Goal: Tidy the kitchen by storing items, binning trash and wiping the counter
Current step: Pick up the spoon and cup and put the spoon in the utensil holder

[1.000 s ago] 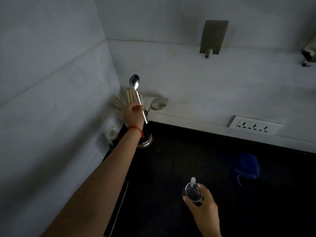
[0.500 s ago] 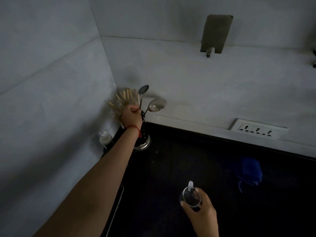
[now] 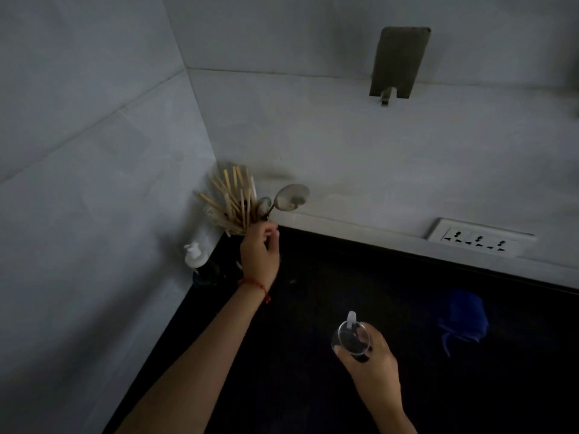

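A home kitchen is shown. A dark counter (image 3: 313,308) is walled by pale tiles (image 3: 94,151). Spoons (image 3: 289,197) and chopsticks (image 3: 232,198) are crowded into its far-left corner.

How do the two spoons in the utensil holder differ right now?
The large spoon has a much bigger bowl than the small spoon. The large spoon leans right toward the back wall and rises higher; the small spoon sits lower, next to the chopsticks. Both are metal, bowl-up, in the same holder.

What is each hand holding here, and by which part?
The right hand grips a small clear glass cup around its side wall, below the rim. The left hand is by the utensil holder; whether it holds anything cannot be told.
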Motion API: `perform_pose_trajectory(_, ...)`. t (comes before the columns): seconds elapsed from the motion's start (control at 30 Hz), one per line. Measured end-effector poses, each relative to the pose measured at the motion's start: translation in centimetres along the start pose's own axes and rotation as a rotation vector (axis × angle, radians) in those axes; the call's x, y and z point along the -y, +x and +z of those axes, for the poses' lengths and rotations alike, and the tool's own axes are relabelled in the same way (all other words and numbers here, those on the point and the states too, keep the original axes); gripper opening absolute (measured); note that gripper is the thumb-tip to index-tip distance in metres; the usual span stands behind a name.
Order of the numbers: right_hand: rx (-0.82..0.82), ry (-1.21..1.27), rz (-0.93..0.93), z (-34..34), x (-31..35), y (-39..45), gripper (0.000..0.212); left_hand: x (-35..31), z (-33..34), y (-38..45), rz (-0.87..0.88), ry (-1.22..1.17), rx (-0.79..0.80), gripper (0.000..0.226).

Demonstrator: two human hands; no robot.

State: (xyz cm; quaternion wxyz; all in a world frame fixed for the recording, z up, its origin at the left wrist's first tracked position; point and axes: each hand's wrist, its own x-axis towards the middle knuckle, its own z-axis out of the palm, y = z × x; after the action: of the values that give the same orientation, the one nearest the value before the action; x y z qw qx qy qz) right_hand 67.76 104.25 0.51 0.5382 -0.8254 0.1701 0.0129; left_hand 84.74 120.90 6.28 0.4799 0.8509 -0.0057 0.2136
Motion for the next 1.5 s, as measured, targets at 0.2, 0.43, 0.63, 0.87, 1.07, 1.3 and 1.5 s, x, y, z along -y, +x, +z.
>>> perform_pose_trajectory(0.2, -0.031, -0.032, -0.014, 0.9, 0.7, 2.5, 0.044, 4.1, -0.2, -8.5, 0.037, 0.279, 0.369, 0.029)
perform_pose_trajectory(0.43, -0.066, -0.070, 0.001, 2.5, 2.0, 8.0, 0.031, 9.2, -1.2, -14.2, -0.037, 0.709, 0.793, 0.056)
perform_pose_trajectory(0.63, -0.123, -0.090, 0.008, 4.7, 3.0, 12.6, 0.058, 9.7, -1.3, -14.4, -0.033, 0.840, 0.838, 0.060)
perform_pose_trajectory(0.87, -0.114, -0.207, 0.014, 6.7, 2.9, 15.3, 0.066, 9.5, -1.5, -14.2, -0.079, 0.773, 0.859, 0.059)
perform_pose_trajectory(1.07, -0.094, -0.233, 0.047, 7.0, 2.7, 15.3, 0.076, 9.4, -1.7, -14.2, -0.067, 0.784, 0.895, 0.053)
perform_pose_trajectory(1.3, -0.200, -0.187, 0.060, 5.2, 2.1, 10.7, 0.055, 8.9, -2.1, -13.9, 0.043, 0.778, 0.872, 0.050)
perform_pose_trajectory(1.5, -0.296, -0.239, 0.185, 2.7, -0.1, 2.0, 0.049, 7.9, -2.3, -13.5, 0.124, 0.647, 0.959, 0.052)
